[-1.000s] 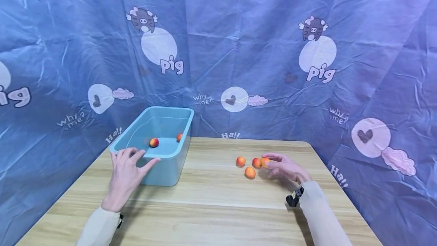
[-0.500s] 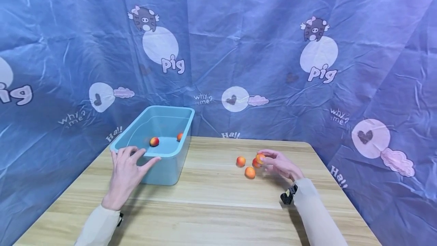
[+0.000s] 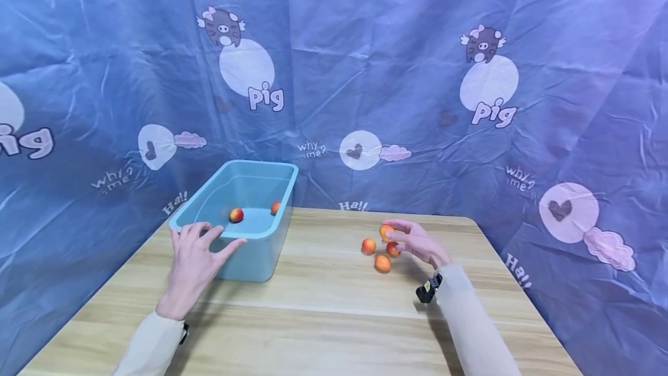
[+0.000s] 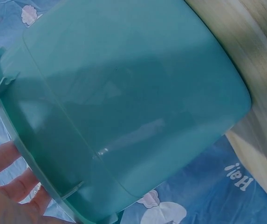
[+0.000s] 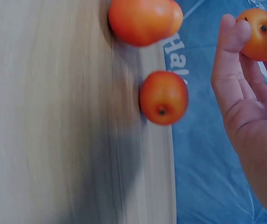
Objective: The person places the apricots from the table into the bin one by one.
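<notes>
Right wrist: fruit's (image 5: 260,35) dark stem pit.

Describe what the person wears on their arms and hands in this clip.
Both hands, left hand and right hand, are bare: no gloves or rings visible. Long, pale cream sleeves reach both wrists. A small black device is strapped at the right wrist; a dark one peeks out at the left cuff.

A wooden table (image 3: 323,318) carries a teal bin (image 3: 261,260) at ten o'clock and three peaches (image 3: 382,263) clustered at about two o'clock.
</notes>
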Tool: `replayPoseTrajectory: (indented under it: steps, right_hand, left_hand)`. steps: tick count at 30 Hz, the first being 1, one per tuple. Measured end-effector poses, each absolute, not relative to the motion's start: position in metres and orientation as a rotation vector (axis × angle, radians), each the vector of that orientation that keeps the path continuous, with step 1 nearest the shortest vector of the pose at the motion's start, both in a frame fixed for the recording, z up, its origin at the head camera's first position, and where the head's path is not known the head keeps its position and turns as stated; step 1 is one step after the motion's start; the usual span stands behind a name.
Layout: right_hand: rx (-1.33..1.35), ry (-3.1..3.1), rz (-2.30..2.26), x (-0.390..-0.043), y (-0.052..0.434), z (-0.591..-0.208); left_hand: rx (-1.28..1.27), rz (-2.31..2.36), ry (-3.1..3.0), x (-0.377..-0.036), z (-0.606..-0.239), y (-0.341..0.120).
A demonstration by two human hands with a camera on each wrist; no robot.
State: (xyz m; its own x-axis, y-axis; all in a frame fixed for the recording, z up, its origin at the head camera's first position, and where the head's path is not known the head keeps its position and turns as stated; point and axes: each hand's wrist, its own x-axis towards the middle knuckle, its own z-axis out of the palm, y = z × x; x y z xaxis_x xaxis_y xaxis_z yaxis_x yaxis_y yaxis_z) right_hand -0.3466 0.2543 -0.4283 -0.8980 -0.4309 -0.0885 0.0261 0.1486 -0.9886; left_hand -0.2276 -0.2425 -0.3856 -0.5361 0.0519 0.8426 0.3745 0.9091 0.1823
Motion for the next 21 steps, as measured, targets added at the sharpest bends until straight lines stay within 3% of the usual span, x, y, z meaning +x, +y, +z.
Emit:
replayPoseTrajectory:
  steps: [21]
  right_hand:
    - [-0.414, 2.153, -1.796, -0.355, 0.205, -0.428]
  left_hand:
    - [-0.296, -0.401, -2.123, -0.224, -0.385, -0.242]
